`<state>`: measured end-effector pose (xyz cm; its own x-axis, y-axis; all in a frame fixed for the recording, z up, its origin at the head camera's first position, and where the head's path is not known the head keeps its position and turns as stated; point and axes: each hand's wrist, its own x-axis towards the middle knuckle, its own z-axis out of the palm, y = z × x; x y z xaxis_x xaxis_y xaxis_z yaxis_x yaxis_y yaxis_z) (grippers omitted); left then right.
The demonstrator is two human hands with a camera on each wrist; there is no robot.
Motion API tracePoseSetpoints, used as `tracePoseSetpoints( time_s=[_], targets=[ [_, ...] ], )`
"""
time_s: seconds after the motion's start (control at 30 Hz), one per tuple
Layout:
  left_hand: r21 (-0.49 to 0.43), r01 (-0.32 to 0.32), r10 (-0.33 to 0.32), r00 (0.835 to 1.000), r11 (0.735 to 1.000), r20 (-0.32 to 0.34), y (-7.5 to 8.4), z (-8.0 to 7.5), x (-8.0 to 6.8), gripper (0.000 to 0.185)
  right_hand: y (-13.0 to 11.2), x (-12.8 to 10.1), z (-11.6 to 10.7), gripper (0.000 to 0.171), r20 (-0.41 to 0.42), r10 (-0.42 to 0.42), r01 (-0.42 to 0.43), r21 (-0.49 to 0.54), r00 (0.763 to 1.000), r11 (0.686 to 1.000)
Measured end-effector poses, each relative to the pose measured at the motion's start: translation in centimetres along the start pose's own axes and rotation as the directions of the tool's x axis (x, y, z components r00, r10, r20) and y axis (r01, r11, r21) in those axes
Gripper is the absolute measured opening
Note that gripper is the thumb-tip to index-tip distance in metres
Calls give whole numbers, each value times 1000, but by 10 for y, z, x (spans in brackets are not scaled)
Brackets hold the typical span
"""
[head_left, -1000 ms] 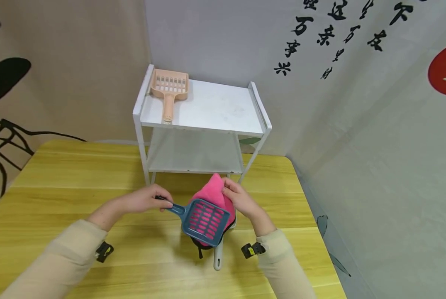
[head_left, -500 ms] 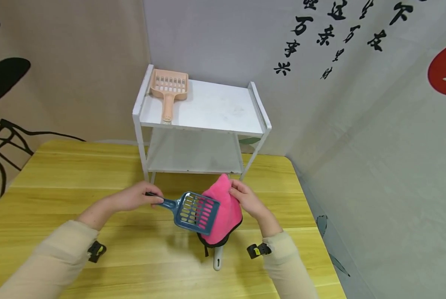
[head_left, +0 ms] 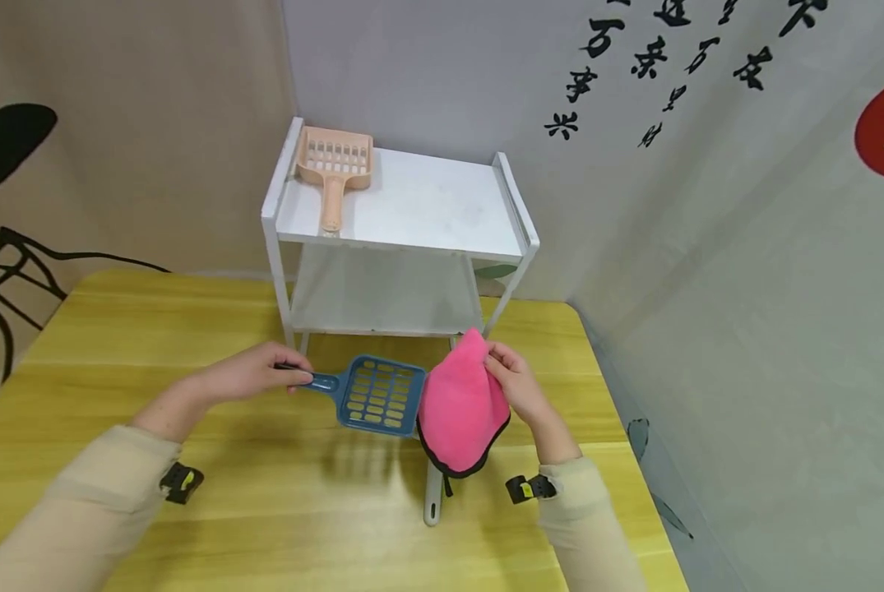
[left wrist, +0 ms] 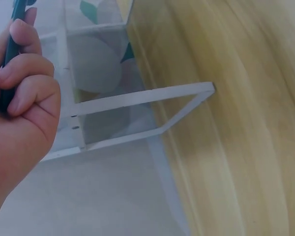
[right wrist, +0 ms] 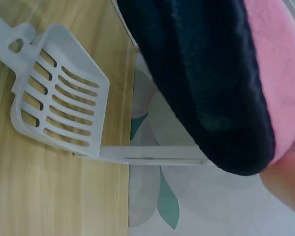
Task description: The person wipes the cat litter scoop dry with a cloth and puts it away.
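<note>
My left hand (head_left: 252,374) grips the handle of a blue slotted litter scoop (head_left: 382,395), held above the table; in the left wrist view the fingers (left wrist: 32,73) curl round the dark handle. With my right hand (head_left: 519,382) I pinch the side of a pink cloth mitt (head_left: 462,411) with black trim, its pointed end up. The right wrist view shows the mitt's dark underside (right wrist: 201,83). Below the mitt lies a light grey slotted litter scoop (right wrist: 64,93) on the table; from the head view mostly its handle (head_left: 432,497) shows, the rest largely hidden.
A white two-tier shelf (head_left: 449,205) stands at the back of the yellow wood-grain table (head_left: 264,501). On its top tier, at the left, lies a peach slotted litter scoop (head_left: 334,168). Light curtains (head_left: 427,74) with black characters hang behind.
The blue scoop has moved left and slightly up with my left hand, off the mitt's front. My right hand has shifted right with the pink mitt. The view has tilted slightly down.
</note>
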<state>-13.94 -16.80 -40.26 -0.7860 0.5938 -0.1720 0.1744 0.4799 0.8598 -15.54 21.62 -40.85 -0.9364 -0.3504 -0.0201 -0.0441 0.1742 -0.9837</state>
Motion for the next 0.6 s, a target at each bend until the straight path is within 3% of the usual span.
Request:
tracePoseSetpoints(
  time_s=[0.43, 0.6],
  targets=[
    [9, 13, -12, 999, 1000, -32, 21, -4, 1, 19, -8, -1, -9, 26, -5, -14, 13, -157, 1000, 988],
    [-61, 36, -38, 999, 998, -33, 28, -4, 2, 23, -6, -2, -10, 24, 7, -7, 8, -169, 1000, 986]
  ],
)
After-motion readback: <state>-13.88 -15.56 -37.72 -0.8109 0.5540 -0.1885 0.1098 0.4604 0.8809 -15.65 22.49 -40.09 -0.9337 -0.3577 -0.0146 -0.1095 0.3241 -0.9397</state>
